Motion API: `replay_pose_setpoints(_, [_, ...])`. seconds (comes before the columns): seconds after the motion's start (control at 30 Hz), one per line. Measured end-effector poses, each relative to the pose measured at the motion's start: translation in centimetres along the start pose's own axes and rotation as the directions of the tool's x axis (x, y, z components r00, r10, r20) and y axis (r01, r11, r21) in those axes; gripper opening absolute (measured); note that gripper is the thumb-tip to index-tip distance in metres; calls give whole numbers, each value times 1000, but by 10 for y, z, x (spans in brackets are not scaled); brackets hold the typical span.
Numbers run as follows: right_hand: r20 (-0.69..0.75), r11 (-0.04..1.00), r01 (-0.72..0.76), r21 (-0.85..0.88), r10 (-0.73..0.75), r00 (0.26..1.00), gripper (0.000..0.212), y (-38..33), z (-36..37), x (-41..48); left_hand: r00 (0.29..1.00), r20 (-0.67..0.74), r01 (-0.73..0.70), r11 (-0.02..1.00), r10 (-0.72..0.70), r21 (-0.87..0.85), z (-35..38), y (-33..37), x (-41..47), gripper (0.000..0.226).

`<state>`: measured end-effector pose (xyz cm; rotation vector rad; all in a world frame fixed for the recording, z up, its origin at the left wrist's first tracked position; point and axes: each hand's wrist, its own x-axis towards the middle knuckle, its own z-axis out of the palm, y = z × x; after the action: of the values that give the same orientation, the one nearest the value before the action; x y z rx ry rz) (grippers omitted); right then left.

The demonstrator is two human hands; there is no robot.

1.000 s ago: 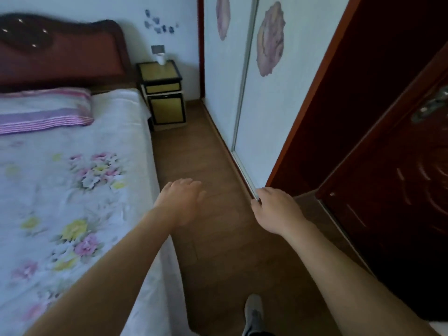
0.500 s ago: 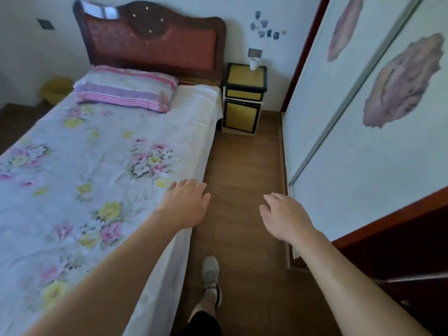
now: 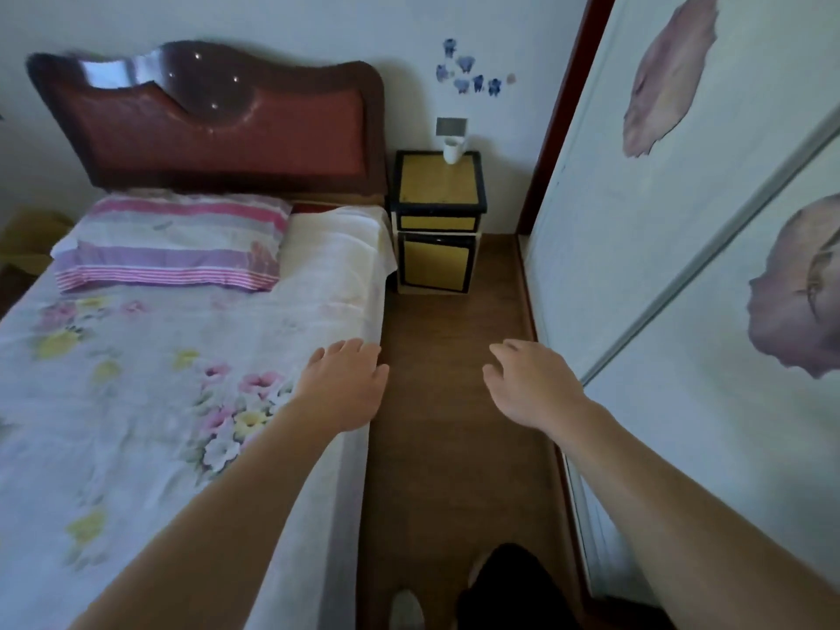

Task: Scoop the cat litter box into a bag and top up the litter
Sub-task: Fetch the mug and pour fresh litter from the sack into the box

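Observation:
No litter box, scoop, bag or litter is in view. My left hand (image 3: pixel 346 386) is held out in front of me over the right edge of the bed, fingers apart and holding nothing. My right hand (image 3: pixel 532 385) is held out over the wooden floor beside the wardrobe door, fingers loosely apart and holding nothing.
A bed (image 3: pixel 150 356) with a floral sheet and a striped pillow (image 3: pixel 172 243) fills the left. A yellow nightstand (image 3: pixel 437 220) with a white cup (image 3: pixel 452 150) stands at the far end of the narrow floor strip (image 3: pixel 454 402). Sliding wardrobe doors (image 3: pixel 682 266) line the right.
The view has swung left, away from the dark door, and moved forward along the bed. Both hands stay out in front, still holding nothing.

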<state>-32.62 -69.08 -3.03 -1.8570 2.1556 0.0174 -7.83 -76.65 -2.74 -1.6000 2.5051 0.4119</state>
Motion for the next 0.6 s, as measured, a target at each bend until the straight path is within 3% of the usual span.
replay_pose_setpoints(0.23, [-29, 999, 30, 30, -29, 999, 55, 67, -26, 186, 999, -20, 24, 999, -25, -46, -25, 11, 187, 50])
replay_pose_setpoints(0.6, [-17, 996, 86, -4, -86, 996, 51, 145, -126, 437, 992, -45, 106, 981, -114, -163, -101, 20, 428, 45])
